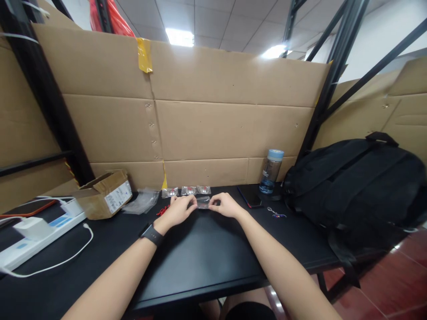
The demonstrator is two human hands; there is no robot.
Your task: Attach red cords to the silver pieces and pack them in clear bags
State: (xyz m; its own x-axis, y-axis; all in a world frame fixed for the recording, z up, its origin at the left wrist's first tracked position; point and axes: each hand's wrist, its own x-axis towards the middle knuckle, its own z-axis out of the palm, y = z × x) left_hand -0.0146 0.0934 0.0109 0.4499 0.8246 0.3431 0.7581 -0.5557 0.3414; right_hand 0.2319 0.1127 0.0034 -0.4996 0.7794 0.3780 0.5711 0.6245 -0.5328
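A small clear plastic bag [203, 202] is stretched between my two hands, just above the black table [203, 249]. My left hand [180, 209], with a dark watch on its wrist, pinches the bag's left end. At the right end, my right hand [227, 205] pinches it between thumb and fingers. Behind the hands lie three small clear packets in a row: a left packet [170, 192], a middle packet [188, 190] and a right packet [203, 190]. Red cords [162, 210] lie beside my left hand, partly hidden by it.
Left are clear bags [143, 201], an open carton [106, 194] and a white power strip [43, 238] with chargers and a cable. Right are a phone [250, 197], a small trinket [276, 213], a blue-lidded bottle [271, 172] and a black backpack [356, 191]. Cardboard stands behind.
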